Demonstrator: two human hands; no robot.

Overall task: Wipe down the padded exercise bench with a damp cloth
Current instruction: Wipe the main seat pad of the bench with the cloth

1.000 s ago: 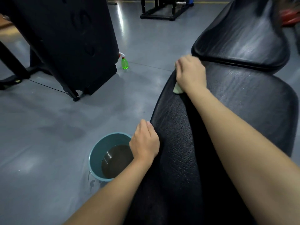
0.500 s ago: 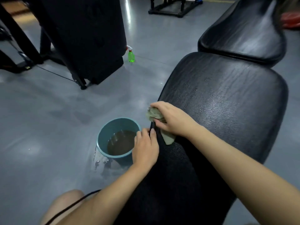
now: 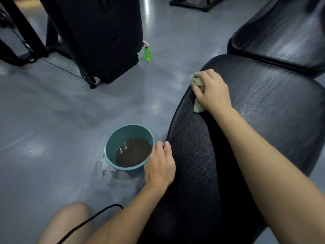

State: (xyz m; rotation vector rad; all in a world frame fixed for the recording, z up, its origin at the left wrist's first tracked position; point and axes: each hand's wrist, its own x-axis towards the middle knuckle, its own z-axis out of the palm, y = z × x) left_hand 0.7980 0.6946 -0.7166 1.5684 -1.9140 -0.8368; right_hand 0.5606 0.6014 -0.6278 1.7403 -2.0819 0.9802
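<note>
Padded exercise bench (image 3: pixel 263 111), its black pad streaked wet, is wiped at its left edge by a right hand (image 3: pixel 213 91), fingers curled round a bunched pale cloth (image 3: pixel 198 104) pressed to the vinyl. The left hand (image 3: pixel 159 166) clasps the same edge nearer the camera as a brace, fingers seemingly hooked under the rim. A bucket (image 3: pixel 112 143) of murky water stands just beside it on the floor for rinsing; open pad lies to the right.

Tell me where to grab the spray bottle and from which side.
Grip the spray bottle at its narrow neck, just under the white trigger head, fingers curled round it. It stands upright, so come down from above on the bench side: the black machine stands close beside its other side and blocks that way.
</note>
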